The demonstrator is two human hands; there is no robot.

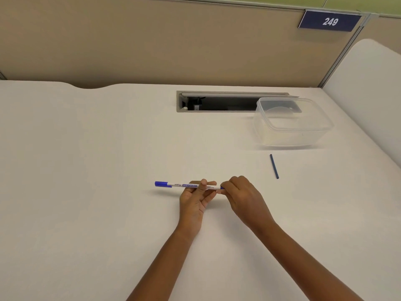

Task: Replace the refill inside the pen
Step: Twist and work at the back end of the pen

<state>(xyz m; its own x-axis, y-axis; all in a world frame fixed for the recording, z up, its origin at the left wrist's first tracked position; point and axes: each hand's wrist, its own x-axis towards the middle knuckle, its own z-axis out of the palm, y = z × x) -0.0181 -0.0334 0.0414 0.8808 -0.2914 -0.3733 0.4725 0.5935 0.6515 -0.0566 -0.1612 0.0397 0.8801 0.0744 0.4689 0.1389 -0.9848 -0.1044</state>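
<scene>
A white marker pen (176, 185) with a blue cap at its left end lies level above the white desk (86, 170). My left hand (195, 200) holds its barrel from below, thumb on top. My right hand (243, 196) pinches the pen's right end, where a small blue piece shows between the fingertips. A thin dark blue refill (274, 166) lies on the desk to the right, apart from both hands.
An open clear plastic container (293, 135) stands at the back right, partly over a cable slot (217, 103) in the desk. A beige partition rises behind, with a blue sign reading 249 (329, 21). A white side panel (368, 94) borders the right.
</scene>
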